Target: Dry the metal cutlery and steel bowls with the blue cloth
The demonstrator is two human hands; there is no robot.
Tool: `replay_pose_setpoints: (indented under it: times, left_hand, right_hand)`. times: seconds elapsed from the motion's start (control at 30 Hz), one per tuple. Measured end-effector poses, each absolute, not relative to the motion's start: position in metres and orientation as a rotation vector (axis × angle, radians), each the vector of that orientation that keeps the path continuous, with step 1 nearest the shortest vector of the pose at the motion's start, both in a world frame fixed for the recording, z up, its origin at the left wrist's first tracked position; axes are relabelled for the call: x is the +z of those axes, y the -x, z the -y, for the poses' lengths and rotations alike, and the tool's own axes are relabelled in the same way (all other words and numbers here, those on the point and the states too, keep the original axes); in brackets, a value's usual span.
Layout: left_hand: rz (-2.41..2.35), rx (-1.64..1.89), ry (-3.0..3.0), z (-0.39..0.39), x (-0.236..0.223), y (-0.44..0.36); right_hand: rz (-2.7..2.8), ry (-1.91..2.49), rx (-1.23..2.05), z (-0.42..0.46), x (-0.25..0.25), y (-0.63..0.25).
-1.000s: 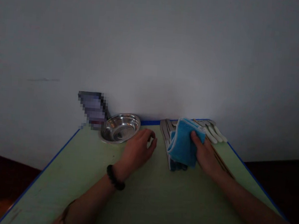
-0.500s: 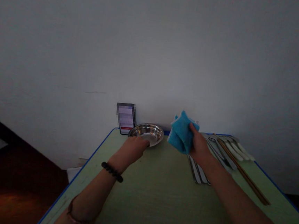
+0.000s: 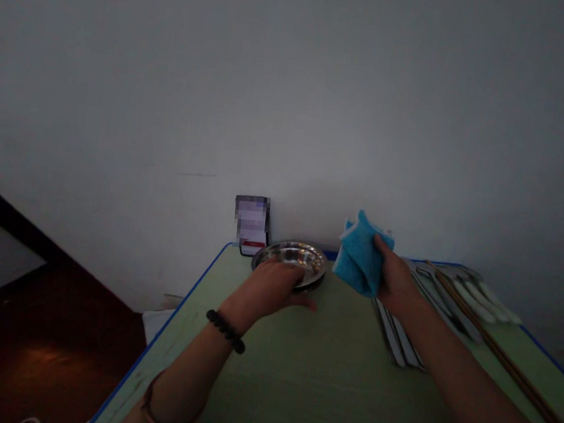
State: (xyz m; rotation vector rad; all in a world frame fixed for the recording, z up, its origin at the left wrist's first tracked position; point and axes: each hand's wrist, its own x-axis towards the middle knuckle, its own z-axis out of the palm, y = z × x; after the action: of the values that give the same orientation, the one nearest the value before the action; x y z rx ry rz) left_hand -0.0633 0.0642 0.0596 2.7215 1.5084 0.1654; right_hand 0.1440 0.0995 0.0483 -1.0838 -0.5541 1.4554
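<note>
Grips a folded blue terry cloth (image 3: 361,258) in the right hand (image 3: 395,277), thumb pressed on the nubby pile, pale stitched hem along the creases, raised above the table (image 3: 297,377). Extends the left hand (image 3: 270,291), beaded black bracelet (image 3: 226,330) at the wrist, over the near rim of a round, wide-lipped stainless-steel bowl (image 3: 314,260), fingers above the inside and thumb spread apart. Cannot tell about contact between left hand and rim. Shows flat, smooth metal cutlery (image 3: 394,340) beside the right wrist, then slim brown chopsticks (image 3: 515,369) at a slant, then curved white-handled utensils (image 3: 476,301) near the right edge. Shows also a flat rectangular phone (image 3: 252,225), upright, just left of the bowl and before the matte wall (image 3: 291,107). Runs blue banding (image 3: 168,323) along the green table's borders. Leaves a stretch of tabletop between left hand and cutlery, widening toward the near side; offers less room behind the bowl.
</note>
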Motion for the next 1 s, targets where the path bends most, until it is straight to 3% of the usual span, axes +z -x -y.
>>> replay_pose_setpoints:
  times: [0.33, 0.63, 1.0]
  left_hand:
    - [-1.360, 0.275, -2.727, -0.066, 0.075, 0.073]
    - [-1.381, 0.593, -2.973, -0.051, 0.109, 0.082]
    - [-1.119, 0.857, -3.181, -0.033, 0.122, 0.060]
  right_hand:
    - [0.657, 1.008, 1.509, -0.096, 0.059, -0.146]
    - [0.704, 0.829, 1.485, -0.103, 0.083, -0.178]
    - [0.909, 0.783, 1.860, -0.090, 0.081, -0.175]
